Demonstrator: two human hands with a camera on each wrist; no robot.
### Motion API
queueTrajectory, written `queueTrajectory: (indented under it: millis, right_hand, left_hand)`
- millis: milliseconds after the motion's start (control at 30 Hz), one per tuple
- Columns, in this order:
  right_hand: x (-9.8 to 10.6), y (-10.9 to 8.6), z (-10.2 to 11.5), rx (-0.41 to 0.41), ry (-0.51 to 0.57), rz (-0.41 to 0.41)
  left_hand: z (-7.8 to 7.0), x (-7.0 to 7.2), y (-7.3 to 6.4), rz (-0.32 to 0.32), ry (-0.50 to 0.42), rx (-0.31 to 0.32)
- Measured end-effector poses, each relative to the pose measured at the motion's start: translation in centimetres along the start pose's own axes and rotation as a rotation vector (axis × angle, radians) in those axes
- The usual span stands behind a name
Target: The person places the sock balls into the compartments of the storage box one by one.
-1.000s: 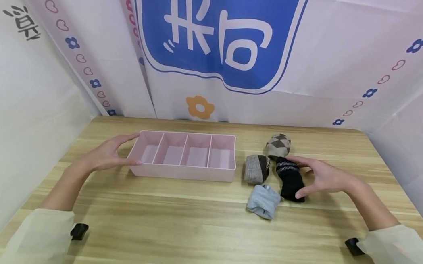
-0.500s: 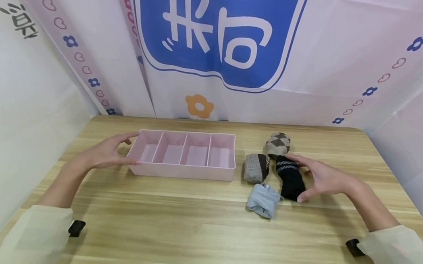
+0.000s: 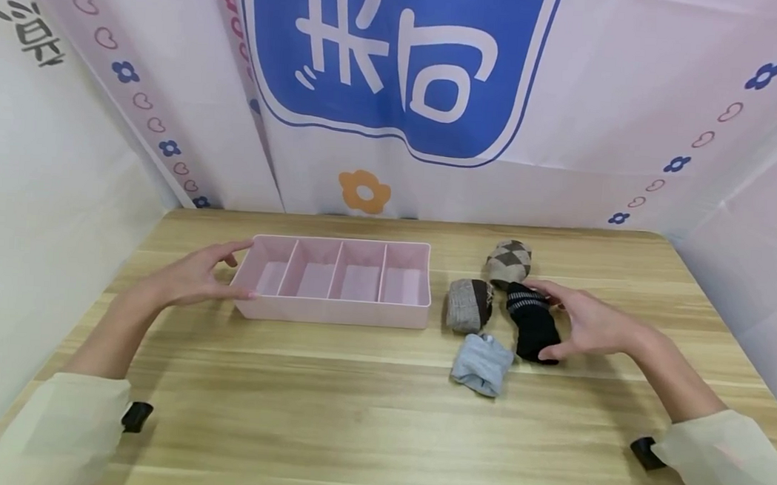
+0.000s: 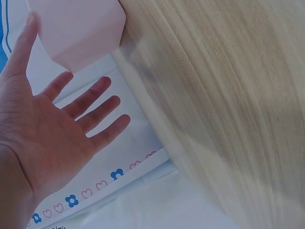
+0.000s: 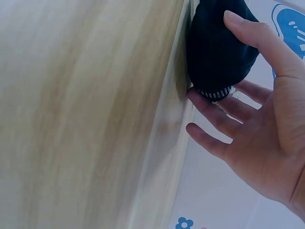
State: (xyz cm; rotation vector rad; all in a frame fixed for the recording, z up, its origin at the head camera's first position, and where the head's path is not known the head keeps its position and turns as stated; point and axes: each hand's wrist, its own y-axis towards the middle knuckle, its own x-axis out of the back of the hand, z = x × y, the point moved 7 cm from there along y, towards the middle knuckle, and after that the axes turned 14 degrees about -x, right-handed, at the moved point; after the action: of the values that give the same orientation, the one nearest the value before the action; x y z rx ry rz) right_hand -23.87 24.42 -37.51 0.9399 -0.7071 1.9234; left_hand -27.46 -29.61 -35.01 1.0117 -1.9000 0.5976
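Box (image 3: pixel 331 312) gets our spread left hand (image 3: pixel 195 277) at nine o'clock, sock (image 3: pixel 534 327) our spread right hand (image 3: pixel 587 323) at three, maybe for steadying.

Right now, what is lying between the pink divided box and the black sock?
The rolled grey-and-brown sock lies between the pink divided box and the black sock, as the head view shows.

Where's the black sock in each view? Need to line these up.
Head: right of centre, the black sock lies beside the right hand.
Left wrist: not in it.
Right wrist: top, right of centre, the sock cut by the top edge.
Shared landmark: the wooden table, visible in all three.
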Motion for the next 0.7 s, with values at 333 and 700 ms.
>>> queueTrajectory:
  millis: [333,700]
  right_hand:
    - [0.4,-0.1,0.3,0.017,0.020,-0.016]
    - [1.2,-0.2,0.8,0.026,0.069,-0.026]
  left_hand:
    - [0.1,0.0,-0.1,0.011,0.001,0.001]
    - [0.0,0.0,-0.2,0.025,-0.003,0.011]
